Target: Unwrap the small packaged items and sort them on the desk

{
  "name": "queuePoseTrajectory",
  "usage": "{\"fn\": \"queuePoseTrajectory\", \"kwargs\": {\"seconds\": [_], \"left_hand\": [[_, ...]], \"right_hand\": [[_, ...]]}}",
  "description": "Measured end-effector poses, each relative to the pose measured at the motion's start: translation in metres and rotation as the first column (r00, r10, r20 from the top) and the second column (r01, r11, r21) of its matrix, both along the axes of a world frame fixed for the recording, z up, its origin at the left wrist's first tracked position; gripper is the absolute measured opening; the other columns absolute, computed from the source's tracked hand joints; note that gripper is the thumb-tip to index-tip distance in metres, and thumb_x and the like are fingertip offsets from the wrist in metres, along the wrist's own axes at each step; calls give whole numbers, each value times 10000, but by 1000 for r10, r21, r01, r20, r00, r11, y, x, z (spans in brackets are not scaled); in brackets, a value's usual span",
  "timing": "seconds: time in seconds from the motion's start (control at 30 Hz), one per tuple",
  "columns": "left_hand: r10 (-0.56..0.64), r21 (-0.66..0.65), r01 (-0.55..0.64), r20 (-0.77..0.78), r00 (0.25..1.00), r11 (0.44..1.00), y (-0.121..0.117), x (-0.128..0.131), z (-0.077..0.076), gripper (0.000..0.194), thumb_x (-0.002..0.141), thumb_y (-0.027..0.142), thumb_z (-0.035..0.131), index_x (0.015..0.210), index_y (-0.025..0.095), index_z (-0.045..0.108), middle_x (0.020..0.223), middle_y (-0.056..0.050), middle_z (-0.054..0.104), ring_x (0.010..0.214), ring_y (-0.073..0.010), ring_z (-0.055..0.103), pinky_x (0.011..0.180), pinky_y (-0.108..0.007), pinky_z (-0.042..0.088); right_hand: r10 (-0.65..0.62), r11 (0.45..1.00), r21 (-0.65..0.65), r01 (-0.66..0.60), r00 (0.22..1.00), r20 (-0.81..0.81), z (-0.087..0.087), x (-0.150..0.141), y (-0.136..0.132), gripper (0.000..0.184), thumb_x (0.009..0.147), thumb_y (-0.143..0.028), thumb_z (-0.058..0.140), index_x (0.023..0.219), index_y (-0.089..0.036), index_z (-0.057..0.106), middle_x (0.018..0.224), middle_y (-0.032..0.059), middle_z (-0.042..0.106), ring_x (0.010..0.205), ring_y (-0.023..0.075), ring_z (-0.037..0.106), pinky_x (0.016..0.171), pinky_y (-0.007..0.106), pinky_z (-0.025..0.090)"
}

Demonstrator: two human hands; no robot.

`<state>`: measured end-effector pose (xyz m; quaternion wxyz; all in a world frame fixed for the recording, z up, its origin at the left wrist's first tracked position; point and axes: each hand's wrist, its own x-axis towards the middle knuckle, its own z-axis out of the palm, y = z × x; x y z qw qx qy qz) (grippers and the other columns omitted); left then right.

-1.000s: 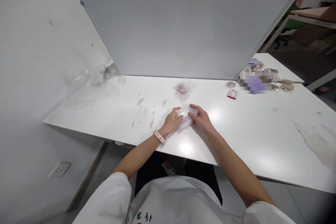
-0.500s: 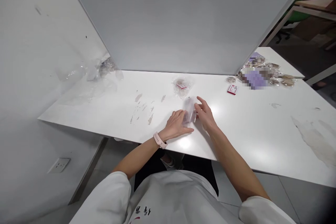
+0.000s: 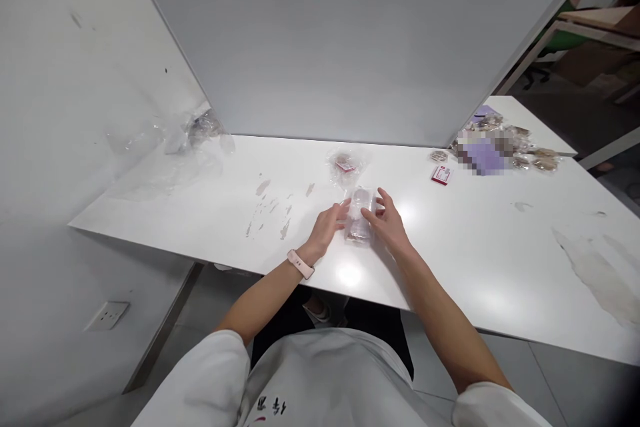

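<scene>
A clear plastic packet (image 3: 358,230) is between my hands near the front of the white table. Its contents are hard to make out through the glare. My right hand (image 3: 391,227) grips it from the right, thumb on top and fingers behind the edge. On the other side, my left hand (image 3: 327,227), with a pink band (image 3: 301,264) on the wrist, has its fingers stretched out against the packet's left edge. Its thumb is hidden. Just beyond lies a crumpled clear bag (image 3: 350,177) with a red-and-white card (image 3: 345,165) on or in it.
Right of centre lie a red-and-white small box (image 3: 442,175) and a small round packaged item (image 3: 439,156). Farther right is a pile of bagged items (image 3: 543,159) with a purple piece (image 3: 485,157). Crumpled plastic (image 3: 175,137) lies by the left wall. A grey panel (image 3: 325,47) rises behind.
The packet has turned so its face shows more clearly. My right thumb has moved onto its front. My left hand has drawn slightly left, its thumb no longer spread below the packet.
</scene>
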<state>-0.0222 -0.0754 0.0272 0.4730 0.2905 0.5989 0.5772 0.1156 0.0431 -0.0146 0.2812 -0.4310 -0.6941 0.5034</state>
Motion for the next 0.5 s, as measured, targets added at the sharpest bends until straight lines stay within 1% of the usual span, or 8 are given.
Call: {"fn": "queuePoseTrajectory", "kwargs": {"seconds": [0.03,0.1,0.13,0.17,0.23,0.33,0.4,0.5], "left_hand": [[6,23,-10,178,984,1000,1,-2,0,496,1005,512,383,1389,272,588,1433,-84,576,1246,-258,575,987,-360,472],[-6,53,-20,447,895,998,1,-7,2,510,1017,501,355,1470,312,495,1491,-63,525,1240,-232,590,1007,-358,474],[-14,66,-25,529,849,998,1,-9,3,514,1022,490,343,1496,327,454,1504,-57,511,1229,-224,599,1004,-358,480],[-22,81,-31,583,812,996,0,-9,4,518,1026,478,333,1516,336,420,1510,-56,503,1217,-220,609,998,-361,486],[-46,119,-39,633,773,992,-1,-8,8,524,1031,458,320,1540,344,374,1508,-60,503,1204,-223,620,1001,-380,489],[-111,178,-4,627,771,984,0,-1,14,521,1032,450,325,1536,333,383,1471,-80,537,1204,-252,626,1026,-436,476],[-138,200,18,609,781,980,2,3,16,511,1033,440,330,1519,310,417,1454,-95,551,1204,-263,628,1044,-455,464],[-132,192,15,611,780,981,4,5,18,508,1040,437,298,1515,306,422,1470,-92,538,1211,-255,629,1064,-442,453]], "right_hand": [[2,997,71,-4,1000,28,0,0,0,797,817,-553,642,1525,-299,378,1474,130,461,1114,269,595,912,450,532],[13,982,187,-24,998,60,1,0,0,646,827,-526,620,1410,-261,534,1434,128,501,1210,294,540,972,472,501],[26,980,194,-36,998,53,2,0,-1,594,844,-529,598,1367,-248,575,1416,129,521,1238,297,525,1001,478,483],[45,986,157,-48,999,26,4,-1,-2,570,869,-546,567,1352,-243,588,1405,127,539,1250,293,526,1023,476,471],[72,997,2,-72,995,-72,8,-2,-4,595,917,-604,492,1393,-253,554,1417,115,549,1252,272,548,1044,454,465],[55,978,-190,-87,984,-168,11,-3,-5,692,910,-689,465,1487,-307,450,1478,91,509,1321,270,516,1038,425,478],[46,971,-225,-81,987,-156,12,-2,-5,755,873,-691,536,1523,-332,396,1485,98,498,1330,281,509,1014,420,496],[52,982,-175,-70,993,-108,10,0,-1,791,819,-612,650,1516,-321,413,1403,122,554,1202,285,590,926,412,539]]}}
